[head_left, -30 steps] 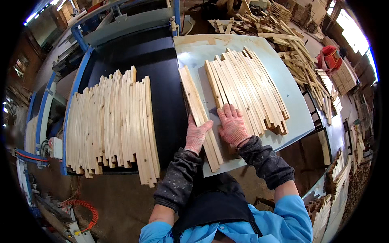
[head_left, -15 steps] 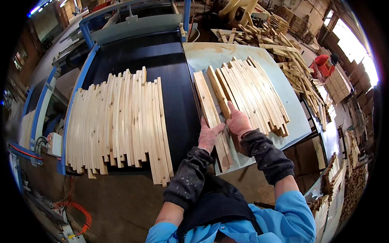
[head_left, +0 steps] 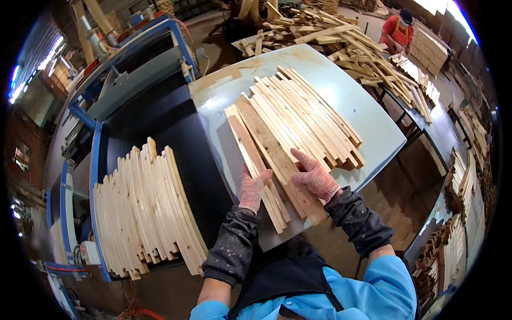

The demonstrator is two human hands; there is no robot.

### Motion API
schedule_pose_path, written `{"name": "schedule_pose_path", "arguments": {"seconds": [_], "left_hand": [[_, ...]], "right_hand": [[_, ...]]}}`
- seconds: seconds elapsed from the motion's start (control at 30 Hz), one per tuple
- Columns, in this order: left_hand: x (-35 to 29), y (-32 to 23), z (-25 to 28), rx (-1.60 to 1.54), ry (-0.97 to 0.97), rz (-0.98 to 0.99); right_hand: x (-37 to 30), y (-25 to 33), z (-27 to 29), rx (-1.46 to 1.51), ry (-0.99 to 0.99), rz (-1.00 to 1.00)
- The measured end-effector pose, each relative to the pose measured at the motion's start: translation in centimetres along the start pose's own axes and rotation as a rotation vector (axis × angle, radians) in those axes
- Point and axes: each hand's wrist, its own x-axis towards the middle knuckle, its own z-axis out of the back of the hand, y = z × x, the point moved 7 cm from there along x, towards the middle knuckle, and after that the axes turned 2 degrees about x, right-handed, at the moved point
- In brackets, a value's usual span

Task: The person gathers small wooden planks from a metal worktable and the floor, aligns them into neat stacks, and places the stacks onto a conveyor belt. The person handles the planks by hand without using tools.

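Observation:
On the pale tabletop [head_left: 357, 109] lies a row of light wooden strips [head_left: 298, 114]. Beside it a wider wooden strip [head_left: 266, 141] shows its brown, rough face, with its near end past the table's edge. My right hand [head_left: 319, 180], in a pink knit glove, holds this strip near that end, thumb across it and index finger stretched out; its other fingers are partly hidden. Farther left, my gloved left hand [head_left: 253, 192] is closed on a few narrow wooden strips [head_left: 258, 165], thumb on top and fingers hidden along their left side.
Another row of strips [head_left: 141, 208] lies left on the black machine bed [head_left: 160, 120], by a blue frame [head_left: 96, 154]. A heap of loose wood [head_left: 352, 50] is behind the table. A person in red [head_left: 397, 34] stands far right, near stacked wood [head_left: 429, 50].
The view has swung right, so the rows appear farther left. A strip by my right hand now shows a broad brown face upward. My left hand stays at the left strips.

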Motion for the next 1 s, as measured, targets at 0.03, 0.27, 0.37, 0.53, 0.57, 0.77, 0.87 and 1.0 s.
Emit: {"name": "schedule_pose_path", "arguments": {"seconds": [0.03,0.27,0.37,0.53,0.57,0.77,0.87,1.0], "left_hand": [[0.3,-0.5,-0.5,-0.004,0.007,0.009],[2.1,-4.2,0.4,1.194,0.148,0.233],[2.0,-6.6,1.3,1.102,-0.017,0.046],[3.1,-12.9,4.2,0.498,-0.335,-0.272],[3.5,-14.1,4.6,0.477,-0.333,-0.278],[4.8,-15.7,4.5,0.483,-0.247,0.08],[4.2,-16.0,1.8,0.317,-0.135,0.088],[-0.2,-16.9,-2.8,0.239,0.206,-0.152]], "right_hand": [[-0.1,0.1,0.5,0.041,0.017,-0.006],[0.0,0.9,1.9,-0.095,0.033,0.052],[-0.5,1.7,1.5,-0.192,0.036,0.106],[-3.5,3.9,-1.1,-0.786,0.082,0.369],[-4.3,4.5,-2.1,-1.013,0.1,0.481],[-6.4,6.6,-3.6,-1.457,0.239,0.612],[-6.8,7.9,-2.1,-1.414,0.213,0.631],[-4.9,9.2,2.9,-1.296,-0.036,0.683]]}}
